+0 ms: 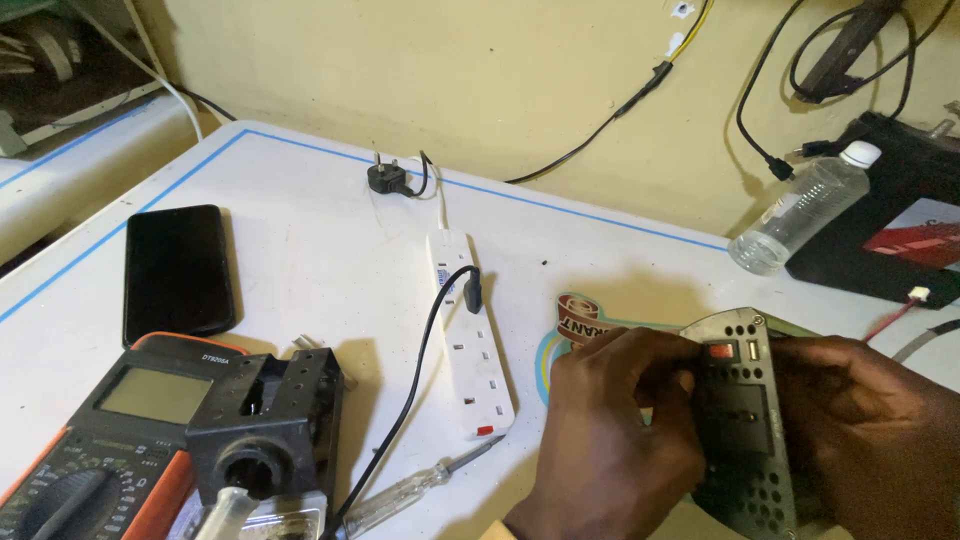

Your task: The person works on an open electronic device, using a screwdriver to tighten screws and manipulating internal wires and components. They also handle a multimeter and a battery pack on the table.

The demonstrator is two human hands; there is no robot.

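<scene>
1. Though both hands wrap it, only part of the grey metal panel [745,420] shows; its lower edge is cut off by the frame at near right, on the white table [300,220].
2. Left hand [610,440] grips the panel's left edge, fingers curled and pressed on it; right hand [870,440] clamps the right edge. Fingertips mostly hidden.
3. Panel: perforated with round holes, one red switch, one socket plate.
4. One white power strip [468,340], plastic, long, mid-table, with one black cable [420,380] plugged in.
5. One black phone [177,272], glossy, far left.
6. One multimeter [100,440], orange-edged, near left, partly cut off; a black boxy part [270,420] sits over it.
7. One clear-handled screwdriver [420,485], near centre.
8. One clear plastic bottle [800,205], lying tilted far right.
9. One black plug [390,178], far centre.
</scene>
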